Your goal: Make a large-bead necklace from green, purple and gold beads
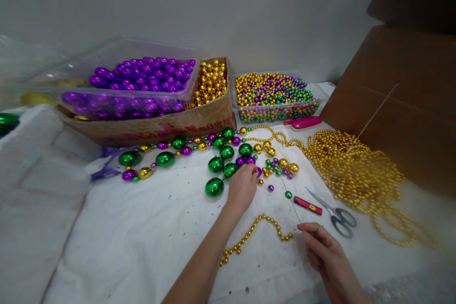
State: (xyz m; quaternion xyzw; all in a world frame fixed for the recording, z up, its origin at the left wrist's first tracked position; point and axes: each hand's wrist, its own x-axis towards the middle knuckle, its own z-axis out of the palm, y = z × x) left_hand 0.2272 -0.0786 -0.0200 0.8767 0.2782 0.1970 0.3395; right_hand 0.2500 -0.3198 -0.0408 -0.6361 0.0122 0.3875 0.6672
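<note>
My left hand (242, 185) reaches forward, fingers closed in a pinch on a small purple bead among loose green, purple and gold beads (274, 167). Large green balls (214, 187) lie just to its left. My right hand (322, 247) is closed on a thin wire or thread (289, 197) that runs up toward the loose beads. A short gold bead strand (254, 232) lies on the white cloth (142, 228) between my hands. A strung row of green, gold and purple balls (166, 157) stretches along the back left.
Scissors (338, 216) and a small red tool (308, 205) lie right of my hands. A heap of gold bead strands (356, 171) fills the right. Tubs of purple balls (138, 83), gold balls (212, 80) and mixed small beads (274, 95) stand behind. Cardboard (402, 114) leans at right.
</note>
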